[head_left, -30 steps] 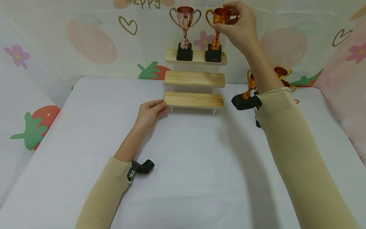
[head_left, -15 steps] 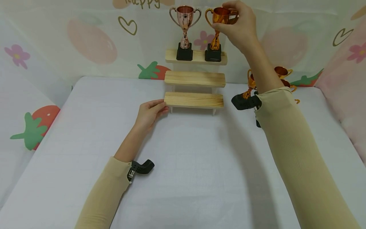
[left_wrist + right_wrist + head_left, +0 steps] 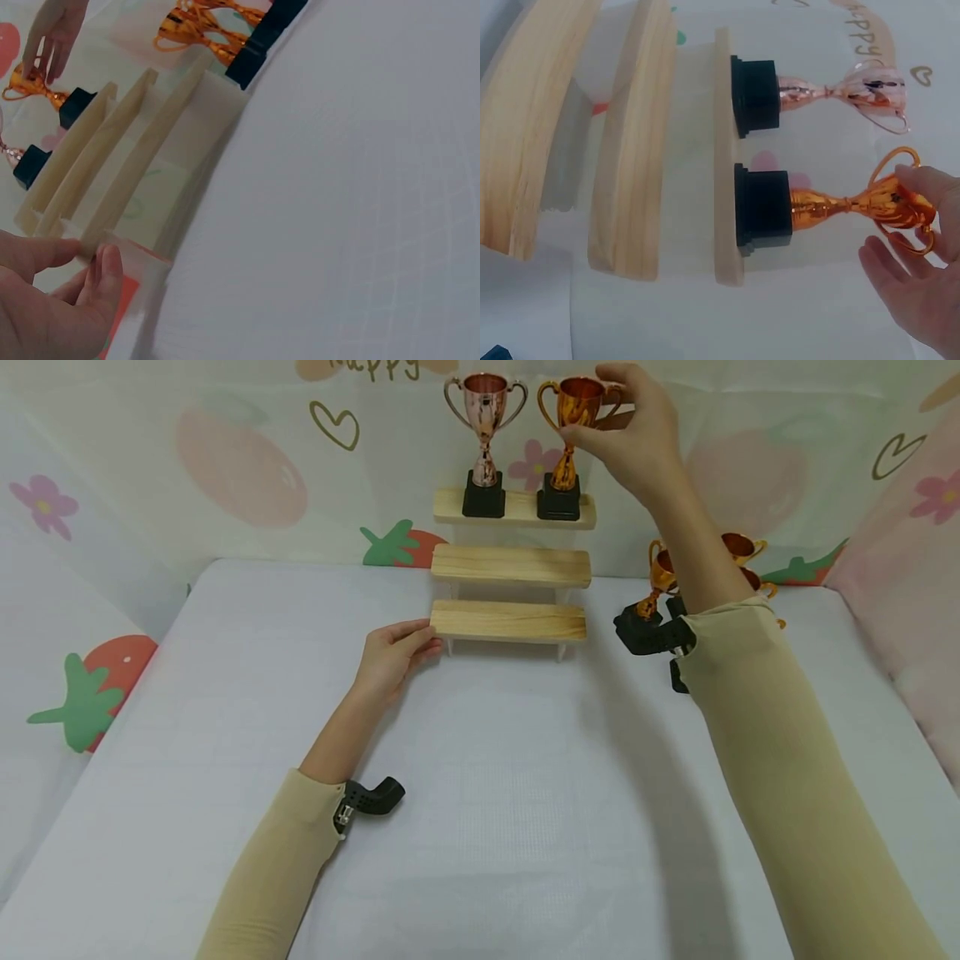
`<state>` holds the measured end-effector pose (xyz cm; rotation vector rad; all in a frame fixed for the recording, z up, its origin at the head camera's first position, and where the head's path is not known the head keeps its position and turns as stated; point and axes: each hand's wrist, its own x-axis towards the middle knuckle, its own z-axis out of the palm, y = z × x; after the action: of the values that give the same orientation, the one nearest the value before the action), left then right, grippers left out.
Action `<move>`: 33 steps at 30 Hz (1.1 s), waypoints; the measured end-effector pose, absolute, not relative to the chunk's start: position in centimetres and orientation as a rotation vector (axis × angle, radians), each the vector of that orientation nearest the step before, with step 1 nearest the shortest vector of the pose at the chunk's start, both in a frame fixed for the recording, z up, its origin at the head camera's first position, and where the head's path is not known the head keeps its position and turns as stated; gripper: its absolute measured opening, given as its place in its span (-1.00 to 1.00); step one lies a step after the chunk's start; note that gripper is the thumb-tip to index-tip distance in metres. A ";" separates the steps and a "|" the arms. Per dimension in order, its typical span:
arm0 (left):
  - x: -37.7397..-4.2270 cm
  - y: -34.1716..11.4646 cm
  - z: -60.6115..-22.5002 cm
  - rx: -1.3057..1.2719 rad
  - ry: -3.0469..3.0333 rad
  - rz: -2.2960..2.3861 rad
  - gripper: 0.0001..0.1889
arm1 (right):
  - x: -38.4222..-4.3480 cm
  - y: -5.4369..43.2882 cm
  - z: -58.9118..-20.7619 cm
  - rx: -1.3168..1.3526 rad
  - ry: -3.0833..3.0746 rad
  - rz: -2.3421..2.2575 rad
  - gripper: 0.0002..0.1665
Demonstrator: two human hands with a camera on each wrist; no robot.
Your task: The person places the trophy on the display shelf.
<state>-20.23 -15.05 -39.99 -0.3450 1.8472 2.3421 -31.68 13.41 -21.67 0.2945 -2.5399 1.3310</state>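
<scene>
"Where was the orange trophy (image 3: 565,463), and how would it have handled?"

"Upright on the top board (image 3: 521,512). Probably light, hard and slick — best taken by its black base (image 3: 558,503). The right hand (image 3: 637,439) was loosely spread about its cup (image 3: 576,408), thumb against it; the left hand (image 3: 393,660) pinched the bottom board (image 3: 510,622) by its end."

"And the count?"

"There were three boards, two trophies up there — the other one pinkish — and at least three more trophies (image 3: 662,573), partly hidden, by the right sleeve (image 3: 787,735)."

A white tabletop (image 3: 480,810) is stretching before a pale backdrop (image 3: 405,477), which is showing strawberries (image 3: 408,547), pink flowers (image 3: 531,464) and outlined hearts (image 3: 336,427). At the right, a pinkish side wall (image 3: 911,618) is rising beside the tabletop.
</scene>
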 end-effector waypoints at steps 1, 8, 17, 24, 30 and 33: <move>-20.2 -15.1 -40.0 -0.345 1.848 2.338 -0.57 | -31.6 13.5 -21.7 0.289 -2.537 1.337 -0.16; -20.2 -15.2 -39.9 -0.340 1.858 2.332 -0.57 | -30.2 14.0 -22.2 0.256 -2.516 1.410 -0.10; -20.2 -15.2 -39.9 -0.333 1.862 2.332 -0.57 | -28.3 14.7 -23.2 0.251 -2.496 1.400 -0.08; -20.2 -15.2 -39.8 -0.327 1.873 2.322 -0.57 | -26.6 15.3 -24.3 0.288 -2.493 1.381 -0.10; -20.1 -15.1 -39.9 -0.328 1.874 2.324 -0.57 | -24.8 15.9 -25.1 0.343 -2.467 1.392 -0.16; -20.1 -15.1 -39.9 -0.324 1.871 2.330 -0.57 | -23.8 16.4 -25.4 0.344 -2.473 1.402 -0.20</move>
<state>-20.10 -15.07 -39.94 -0.3243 1.8709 2.3299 -23.83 16.35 -25.38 0.3439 -2.4729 1.4018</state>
